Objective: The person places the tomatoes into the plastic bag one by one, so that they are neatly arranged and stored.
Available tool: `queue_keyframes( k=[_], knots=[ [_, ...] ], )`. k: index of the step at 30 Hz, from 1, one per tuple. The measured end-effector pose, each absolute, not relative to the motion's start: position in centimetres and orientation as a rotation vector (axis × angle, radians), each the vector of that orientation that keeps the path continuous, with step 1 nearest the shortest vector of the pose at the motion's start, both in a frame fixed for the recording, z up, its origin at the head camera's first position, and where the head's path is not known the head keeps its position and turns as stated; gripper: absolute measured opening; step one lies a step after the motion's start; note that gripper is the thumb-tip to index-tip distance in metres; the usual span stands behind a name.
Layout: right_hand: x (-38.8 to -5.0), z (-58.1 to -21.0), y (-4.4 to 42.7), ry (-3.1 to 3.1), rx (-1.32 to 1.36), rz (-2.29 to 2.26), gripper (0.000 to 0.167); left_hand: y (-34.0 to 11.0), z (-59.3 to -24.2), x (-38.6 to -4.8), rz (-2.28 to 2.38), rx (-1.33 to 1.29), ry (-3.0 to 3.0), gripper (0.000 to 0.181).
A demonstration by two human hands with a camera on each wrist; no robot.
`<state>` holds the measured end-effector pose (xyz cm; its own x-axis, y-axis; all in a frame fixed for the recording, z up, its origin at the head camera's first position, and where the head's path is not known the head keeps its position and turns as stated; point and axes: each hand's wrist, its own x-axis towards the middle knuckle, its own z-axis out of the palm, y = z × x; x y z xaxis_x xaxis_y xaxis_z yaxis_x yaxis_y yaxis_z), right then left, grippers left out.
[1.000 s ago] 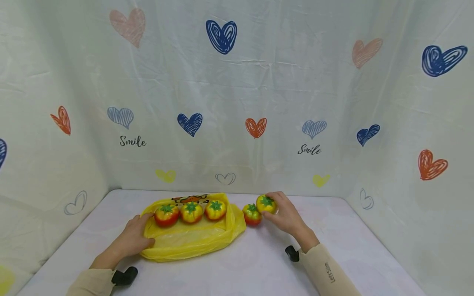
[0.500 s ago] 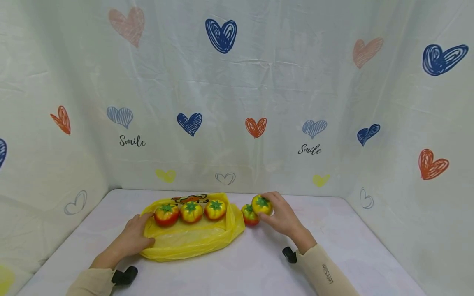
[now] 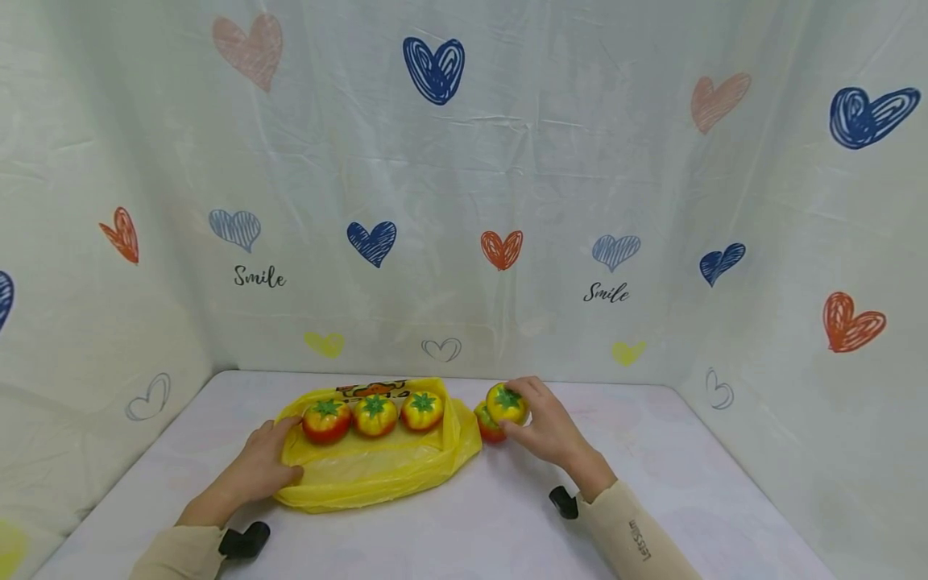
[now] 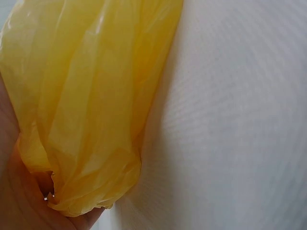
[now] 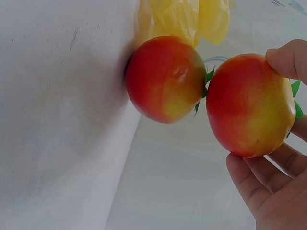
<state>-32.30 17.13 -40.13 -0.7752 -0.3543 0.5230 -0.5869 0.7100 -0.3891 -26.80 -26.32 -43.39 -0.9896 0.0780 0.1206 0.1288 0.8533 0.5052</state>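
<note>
A yellow plastic bag [image 3: 362, 475] lies open on the table, with three red-and-yellow toy tomatoes [image 3: 374, 416] in a row inside it. My left hand [image 3: 259, 463] grips the bag's left end; in the left wrist view, the bunched plastic [image 4: 91, 191] sits against the palm. My right hand [image 3: 547, 423] holds another tomato [image 3: 506, 404] between thumb and fingers. It is just above a tomato [image 5: 165, 79] that rests on the table beside the bag's right end. Whether the held tomato touches the green leaves of the lower one, I cannot tell.
The white table [image 3: 507, 515] extends in front of the bag and to the right. A pale curtain [image 3: 464, 161] printed with hearts stands behind and along both sides. Dark wrist cameras [image 3: 245, 540] stick out by the sleeves.
My right hand has shifted slightly left with its tomato, which now covers more of the tomato on the table. The left hand and bag stay put.
</note>
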Motion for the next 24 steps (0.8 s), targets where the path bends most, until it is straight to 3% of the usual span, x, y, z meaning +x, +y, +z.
queue_keyframes(
  k=[24],
  knots=[
    [-31.2,-39.9,15.2,-2.495,0.852,0.744,0.05,-26.2,-43.4,-26.7,-0.808,-0.157,-2.936,0.078]
  ],
)
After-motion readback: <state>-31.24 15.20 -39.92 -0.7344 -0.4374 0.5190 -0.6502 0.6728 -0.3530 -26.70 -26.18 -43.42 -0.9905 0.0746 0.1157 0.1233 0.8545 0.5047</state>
